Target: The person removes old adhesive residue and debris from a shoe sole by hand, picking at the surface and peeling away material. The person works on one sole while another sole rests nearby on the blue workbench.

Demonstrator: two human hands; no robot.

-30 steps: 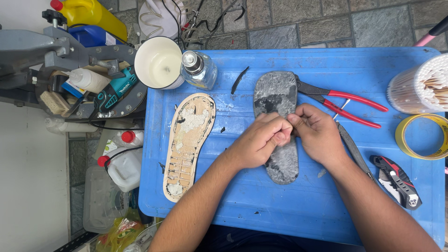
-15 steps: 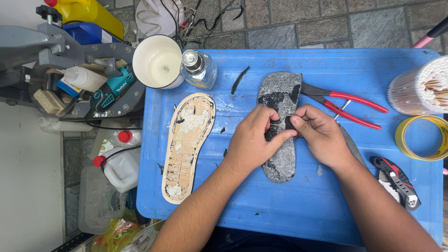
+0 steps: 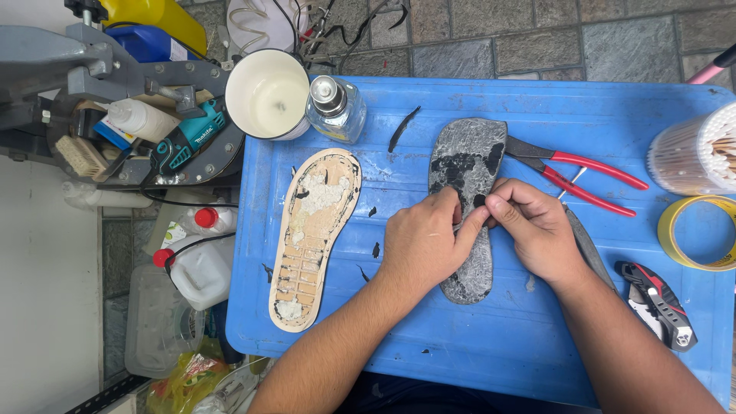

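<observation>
A grey shoe insole [image 3: 468,157] with black patches lies lengthwise on the blue table [image 3: 491,345]. My left hand [image 3: 424,241] rests on its middle, thumb and forefinger pinching at its surface. My right hand [image 3: 537,226] meets it from the right, fingertips pinched on the same spot of the insole. What sits between the fingertips is too small to tell. A tan shoe sole [image 3: 314,234] with white glue residue lies to the left, apart from both hands.
Red-handled pliers [image 3: 583,172] lie right of the insole. A white cup [image 3: 268,92] and a small glass bottle [image 3: 336,107] stand at the table's back left. A roll of yellow tape [image 3: 698,234], a stick container [image 3: 701,153] and a utility knife [image 3: 659,303] sit at the right.
Both hands have stayed on the insole's middle; the fingertips shifted slightly along it. The camera view drifted a little.
</observation>
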